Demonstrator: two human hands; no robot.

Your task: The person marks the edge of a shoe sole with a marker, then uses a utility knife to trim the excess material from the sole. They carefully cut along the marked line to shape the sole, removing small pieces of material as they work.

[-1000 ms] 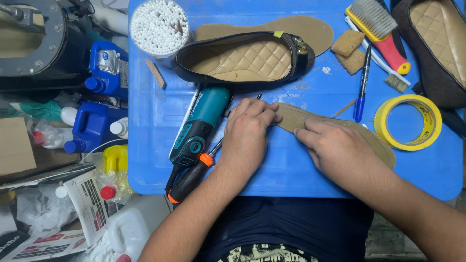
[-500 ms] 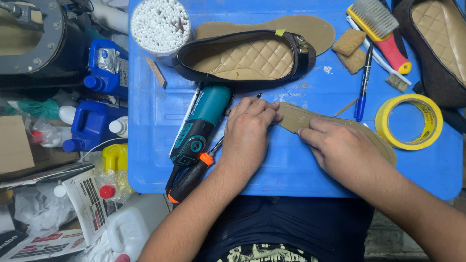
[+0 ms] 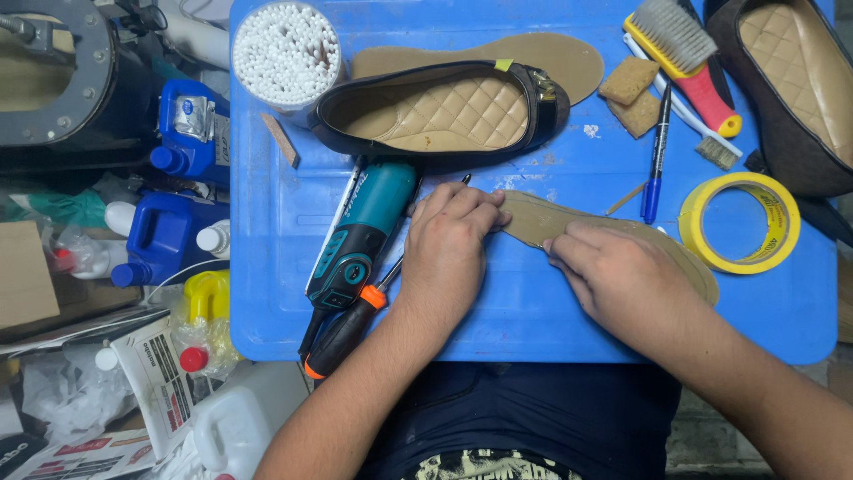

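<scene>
Left hand (image 3: 449, 244): palm down, fingers curled together, tips pressing the near end of a tan insole (image 3: 533, 220); forearm comes up from the lower edge. Right hand (image 3: 626, 280): palm down, fingers bent and close together, covering the insole's middle and holding it flat; forearm enters from lower right. Insole lies on the blue desk (image 3: 533, 311), its far end showing beyond the right hand. Just left of the left hand: teal power tool (image 3: 360, 236) and a screwdriver (image 3: 351, 324). Black flat shoe (image 3: 444, 111) above; yellow tape roll (image 3: 742, 222) right.
</scene>
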